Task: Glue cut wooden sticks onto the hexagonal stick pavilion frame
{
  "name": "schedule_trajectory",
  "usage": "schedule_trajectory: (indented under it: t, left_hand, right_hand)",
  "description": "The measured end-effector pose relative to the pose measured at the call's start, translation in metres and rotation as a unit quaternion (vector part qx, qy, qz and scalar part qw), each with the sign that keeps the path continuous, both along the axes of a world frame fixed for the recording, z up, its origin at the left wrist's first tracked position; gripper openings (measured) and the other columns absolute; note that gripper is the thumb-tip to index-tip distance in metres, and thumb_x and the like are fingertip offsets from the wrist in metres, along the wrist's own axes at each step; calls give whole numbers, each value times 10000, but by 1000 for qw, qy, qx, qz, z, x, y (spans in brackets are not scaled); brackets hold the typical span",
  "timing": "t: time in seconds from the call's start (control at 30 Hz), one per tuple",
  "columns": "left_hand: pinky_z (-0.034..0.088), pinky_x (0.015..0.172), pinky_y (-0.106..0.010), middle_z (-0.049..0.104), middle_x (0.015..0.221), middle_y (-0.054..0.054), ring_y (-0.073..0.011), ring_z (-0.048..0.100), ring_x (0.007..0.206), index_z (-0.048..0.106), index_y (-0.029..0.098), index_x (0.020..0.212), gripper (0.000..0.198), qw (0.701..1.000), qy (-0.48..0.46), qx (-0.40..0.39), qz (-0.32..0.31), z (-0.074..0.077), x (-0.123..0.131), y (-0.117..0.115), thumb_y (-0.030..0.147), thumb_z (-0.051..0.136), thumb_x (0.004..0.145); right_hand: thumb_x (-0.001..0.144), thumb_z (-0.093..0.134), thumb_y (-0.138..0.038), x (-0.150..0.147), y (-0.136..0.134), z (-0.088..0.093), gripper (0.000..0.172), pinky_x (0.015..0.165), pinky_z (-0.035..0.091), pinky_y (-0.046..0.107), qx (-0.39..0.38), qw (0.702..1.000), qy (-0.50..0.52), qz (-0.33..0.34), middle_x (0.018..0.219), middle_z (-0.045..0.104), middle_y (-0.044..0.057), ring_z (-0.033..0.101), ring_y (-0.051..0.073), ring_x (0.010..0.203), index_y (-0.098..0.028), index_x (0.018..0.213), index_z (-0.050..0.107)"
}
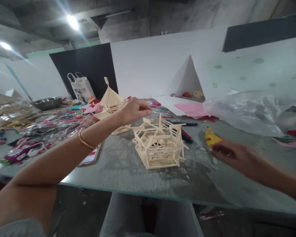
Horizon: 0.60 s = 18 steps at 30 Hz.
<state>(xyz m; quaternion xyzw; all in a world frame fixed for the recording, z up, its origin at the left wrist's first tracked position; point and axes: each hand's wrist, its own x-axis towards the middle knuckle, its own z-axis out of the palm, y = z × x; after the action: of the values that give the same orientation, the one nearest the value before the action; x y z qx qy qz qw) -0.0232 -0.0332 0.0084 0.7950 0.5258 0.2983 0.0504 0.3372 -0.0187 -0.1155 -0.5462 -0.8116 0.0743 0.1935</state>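
A small frame model of pale wooden sticks [160, 144] stands on the table in front of me, its roof only bare ribs. My left hand [135, 110] hovers over its far left corner, fingers curled and closed. What they hold, if anything, is hidden. On the right, my right hand [230, 153] is slightly blurred, its fingers loosely bent and apart. It is right beside a yellow tool with a pointed tip [212, 136], which looks like a glue gun. Behind my left wrist rises a pointed stick roof [111, 97], partly covered by the arm.
Plastic-wrapped craft supplies [56, 131] clutter the left side, with a metal bowl [47, 103] behind. A phone [90, 157] lies under my left forearm. Dark blue-handled tools [186, 135] lie behind the model. A clear plastic bag [249, 112] and pink paper [191, 109] are farther right.
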Motion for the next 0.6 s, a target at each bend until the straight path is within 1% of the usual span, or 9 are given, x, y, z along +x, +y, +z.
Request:
schedule_trajectory:
  t: [0.1, 0.17, 0.2, 0.27, 0.33, 0.4, 0.47, 0.5, 0.6]
  left_hand:
    - [420, 645, -242, 650, 763, -19, -111, 545, 683, 671, 166, 877, 245, 989, -138, 5, 50, -29, -27, -6, 341, 556, 750]
    - [447, 666, -241, 642, 823, -31, -114, 559, 719, 638, 161, 908, 268, 965, -249, -26, 74, -53, -40, -15, 368, 536, 773]
    - [459, 685, -242, 636, 853, -37, -115, 566, 744, 621, 157, 916, 266, 948, -304, -41, 88, -65, -44, -20, 364, 526, 779]
    - [468, 722, -241, 625, 915, -46, -121, 575, 811, 590, 157, 937, 249, 915, -380, -73, 112, -86, -47, -30, 344, 501, 797]
    - [471, 736, -238, 610, 985, -59, -131, 573, 869, 571, 163, 934, 214, 895, -415, -99, 132, -102, -45, -36, 310, 468, 818]
    - [471, 740, -234, 594, 1036, -68, -134, 571, 894, 553, 172, 919, 172, 880, -435, -121, 149, -112, -41, -34, 265, 436, 834]
    - [466, 733, -224, 586, 1046, -69, -125, 569, 881, 533, 178, 913, 151, 866, -450, -151, 156, -119, -38, -26, 215, 405, 841]
    - [462, 722, -216, 586, 1036, -68, -118, 566, 865, 528, 177, 912, 154, 860, -456, -169, 155, -122, -37, -21, 188, 394, 838]
    - [451, 670, -198, 594, 940, -68, -104, 559, 785, 533, 161, 874, 169, 842, -469, -227, 139, -126, -36, -7, 124, 385, 802]
  right_hand:
    - [707, 489, -659, -32, -32, -20, 458, 626, 501, 351, -127, 987, 85, 40, 881, 661, 45, 612, 246, 742, -291, 960, 590]
    - [668, 493, -702, -48, -46, -28, 518, 505, 482, 330, -223, 966, 127, 36, 790, 656, 21, 606, 235, 659, -328, 1023, 544]
    - [657, 485, -718, -55, -50, -30, 553, 463, 465, 319, -266, 953, 143, 34, 712, 640, 13, 593, 227, 608, -327, 1045, 518]
    - [652, 480, -724, -66, -52, -31, 624, 440, 451, 306, -331, 928, 168, 37, 586, 592, 1, 561, 204, 523, -285, 1095, 470]
    - [619, 527, -702, -74, -50, -30, 691, 444, 455, 304, -380, 904, 193, 34, 608, 604, 12, 550, 184, 486, -236, 1122, 431]
    - [516, 612, -666, -82, -46, -29, 746, 405, 443, 308, -425, 876, 227, 9, 739, 644, 38, 558, 185, 477, -240, 1095, 413]
    - [440, 660, -613, -87, -43, -29, 716, 374, 429, 310, -458, 848, 268, -16, 855, 656, 37, 581, 203, 511, -279, 1026, 419]
    - [439, 665, -590, -89, -43, -28, 668, 375, 427, 307, -466, 838, 284, -22, 855, 659, 22, 592, 213, 538, -298, 993, 430]
    - [514, 635, -548, -92, -45, -27, 474, 422, 431, 292, -477, 823, 307, -22, 700, 653, -17, 621, 232, 625, -332, 910, 486]
